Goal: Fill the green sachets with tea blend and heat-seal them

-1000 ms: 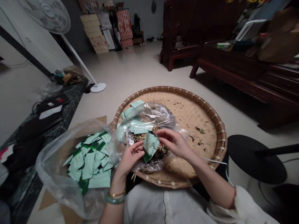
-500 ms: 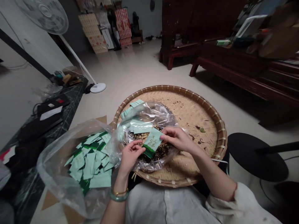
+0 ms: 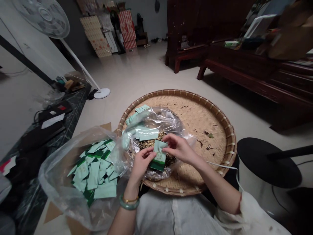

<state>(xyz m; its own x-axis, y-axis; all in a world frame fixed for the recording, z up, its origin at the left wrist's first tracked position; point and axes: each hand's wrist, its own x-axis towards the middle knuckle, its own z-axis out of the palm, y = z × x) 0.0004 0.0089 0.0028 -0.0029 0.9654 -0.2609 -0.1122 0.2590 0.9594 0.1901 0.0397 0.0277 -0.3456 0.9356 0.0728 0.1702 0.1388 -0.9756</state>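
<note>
While the left hand and right hand hold their grip clamped on a pale green sachet, dried tea in a clear plastic bag lies directly beneath the grip, on a round bamboo tray; more sachets fill a second bag left of the grip.

No wording can be read with certainty. The pale green sachet bears small pale printing above a dark green band, too small to make out, as do the loose sachets in the clear plastic bag. The patterned cartons against the far wall show no legible words either
</note>
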